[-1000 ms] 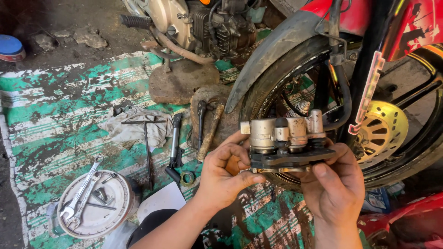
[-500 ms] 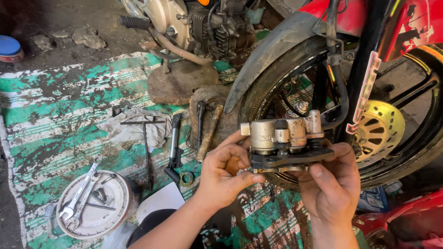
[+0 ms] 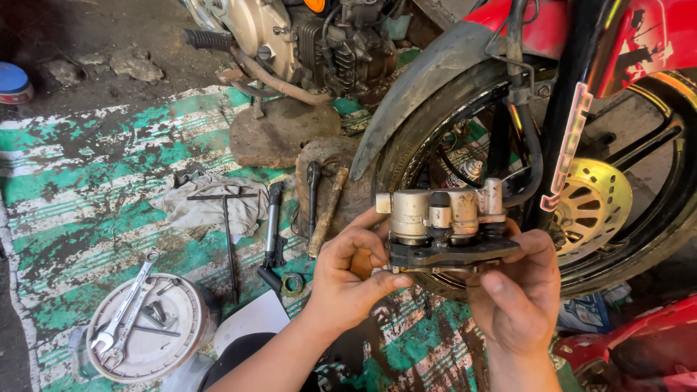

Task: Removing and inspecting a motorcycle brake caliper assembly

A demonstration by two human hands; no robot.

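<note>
Foreground: the person's left hand [image 3: 352, 272] and right hand [image 3: 517, 290] together hold one brake caliper [image 3: 446, 221], lifted clear of the wheel and level, just in front of the tyre. The left hand's thumb and fingers pinch the caliper's left end; the right hand closes on its right end and underside, thumb lying along the dark bracket. One black hose [image 3: 528, 149] runs up from the caliper's right end, so the unit appears unbolted but not disconnected; judged from this, removal from the fork is done, and refitting or further stripping is left.

Middle ground, on one green-and-white striped mat [image 3: 87, 181]: one round white lid [image 3: 149, 337] carrying two spanners [image 3: 127, 316] and a few small fasteners, too small to count; one T-handle wrench [image 3: 229, 232] lying across one grey rag [image 3: 210, 203]; one wooden-handled hammer [image 3: 328, 210]; one black-handled tool [image 3: 272, 232].

Background: one front wheel [image 3: 653, 232] with one perforated brake disc [image 3: 592, 207], one mudguard [image 3: 428, 87], one engine [image 3: 305, 43], one blue-lidded tin [image 3: 14, 81].
</note>
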